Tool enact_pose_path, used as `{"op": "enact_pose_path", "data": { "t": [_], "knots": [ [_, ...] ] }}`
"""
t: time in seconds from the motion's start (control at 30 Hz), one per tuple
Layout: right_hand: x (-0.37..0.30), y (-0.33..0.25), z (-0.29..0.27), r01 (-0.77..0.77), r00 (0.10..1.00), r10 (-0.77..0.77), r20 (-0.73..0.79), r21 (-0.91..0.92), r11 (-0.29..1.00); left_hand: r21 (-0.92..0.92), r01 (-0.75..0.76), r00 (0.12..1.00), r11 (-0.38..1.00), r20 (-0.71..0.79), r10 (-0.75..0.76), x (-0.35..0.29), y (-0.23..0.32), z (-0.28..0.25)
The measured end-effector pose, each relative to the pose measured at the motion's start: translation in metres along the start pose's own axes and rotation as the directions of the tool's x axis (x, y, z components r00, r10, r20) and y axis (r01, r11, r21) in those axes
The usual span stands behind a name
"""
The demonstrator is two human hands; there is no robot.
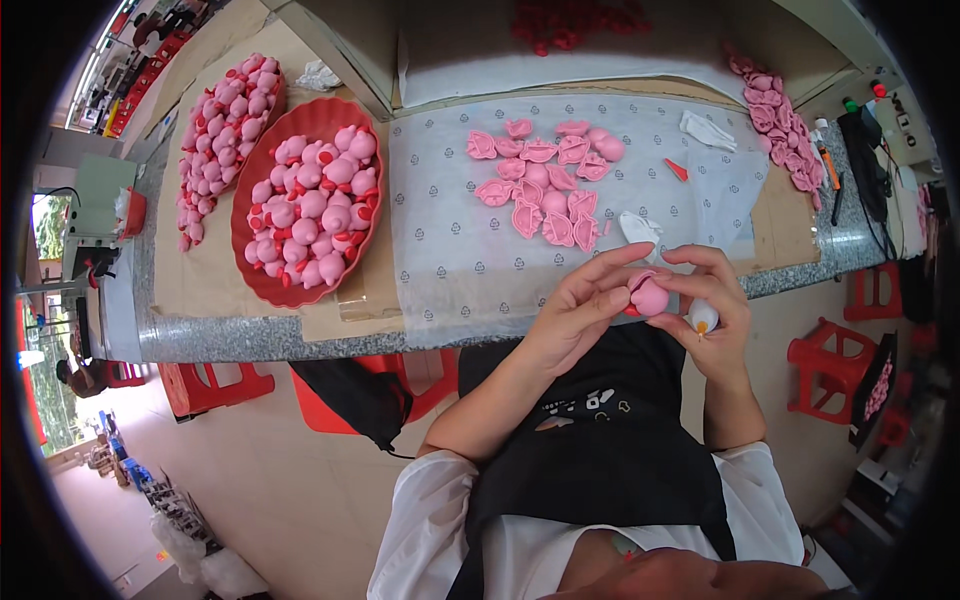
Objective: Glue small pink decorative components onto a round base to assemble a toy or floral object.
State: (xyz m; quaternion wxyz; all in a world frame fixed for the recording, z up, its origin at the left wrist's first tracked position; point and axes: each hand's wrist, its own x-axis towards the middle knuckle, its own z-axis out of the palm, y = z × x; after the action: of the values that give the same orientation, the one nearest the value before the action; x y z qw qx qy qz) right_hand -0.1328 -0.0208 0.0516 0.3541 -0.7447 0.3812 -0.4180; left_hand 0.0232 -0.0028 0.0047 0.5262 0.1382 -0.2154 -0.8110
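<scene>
Over the table's near edge, my left hand (575,315) pinches a round pink plastic figure piece (651,297) between thumb and fingers. A bit of red shows at the piece's lower left, and its upper left side has an open rim. My right hand (728,325) grips the same piece from the other side with its fingertips. Tucked in the right palm is a small white bottle (700,312) with a yellowish tip. Beyond my hands, several loose pink shell halves and round pieces (540,152) lie on a patterned white sheet (440,290).
A red scalloped bowl (245,235) of pink-and-red figures stands left, beside another heap of figures (215,140). More pink shells (785,130) lie at the right. Crumpled white tissue (708,130), a red scrap (677,170) and an orange-black pen-like tool (829,168) are nearby. Red stools (828,365) stand below.
</scene>
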Motion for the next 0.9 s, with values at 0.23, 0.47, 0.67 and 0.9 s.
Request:
{"op": "enact_pose_path", "data": {
  "t": [0.23, 0.47, 0.67, 0.9],
  "knots": [
    [-0.001, -0.002, -0.001, -0.032, 0.999, 0.033, 0.030, -0.029, 0.999, -0.012, 0.040, 0.998, 0.999, 0.046, -0.039, -0.002, 0.000, -0.005],
    [-0.002, 0.002, -0.002, -0.070, 0.997, 0.069, 0.022, 0.096, 0.993, -0.046, 0.055, 0.995, 0.997, 0.087, -0.050, 0.000, 0.000, -0.004],
    [-0.005, 0.013, -0.009, -0.186, 0.977, 0.206, -0.057, 0.239, 0.953, -0.093, 0.042, 0.999, 0.995, -0.021, -0.044, 0.005, -0.005, -0.004],
    [0.006, 0.048, -0.024, -0.193, 0.974, 0.146, -0.173, -0.302, 0.934, -0.064, -0.093, 0.990, 0.994, -0.112, 0.085, -0.003, -0.002, -0.008]
  ]
}}
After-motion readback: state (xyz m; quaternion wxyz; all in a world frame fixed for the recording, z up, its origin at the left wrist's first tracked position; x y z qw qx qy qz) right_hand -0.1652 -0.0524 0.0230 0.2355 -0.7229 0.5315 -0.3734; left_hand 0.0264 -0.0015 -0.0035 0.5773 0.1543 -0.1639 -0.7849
